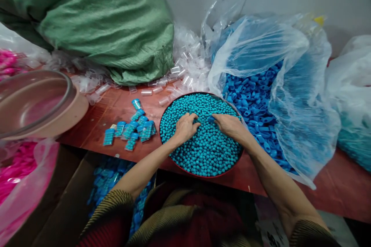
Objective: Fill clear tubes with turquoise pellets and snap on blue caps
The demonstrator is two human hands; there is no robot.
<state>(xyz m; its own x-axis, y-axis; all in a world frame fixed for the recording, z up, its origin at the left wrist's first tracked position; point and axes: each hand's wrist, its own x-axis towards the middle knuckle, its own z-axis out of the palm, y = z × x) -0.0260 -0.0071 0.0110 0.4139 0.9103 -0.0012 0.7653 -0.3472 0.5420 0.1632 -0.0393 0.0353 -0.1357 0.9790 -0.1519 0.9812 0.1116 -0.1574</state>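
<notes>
Inside bowl rim (208,176), hands (184,128) (230,126) apart

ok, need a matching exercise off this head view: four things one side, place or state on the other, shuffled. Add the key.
Column 1
1. Right hand
2. Filled tubes
3. Green sack
4. Loose blue pieces

Column 2
A. Heaped in the mouth of an open translucent bag
B. Bulging, at the back left of the view
C. Pinching a small blue piece over the beads
D. In a loose group on the red table, left of the round bowl

Pairs: 1-C, 2-D, 3-B, 4-A
</notes>
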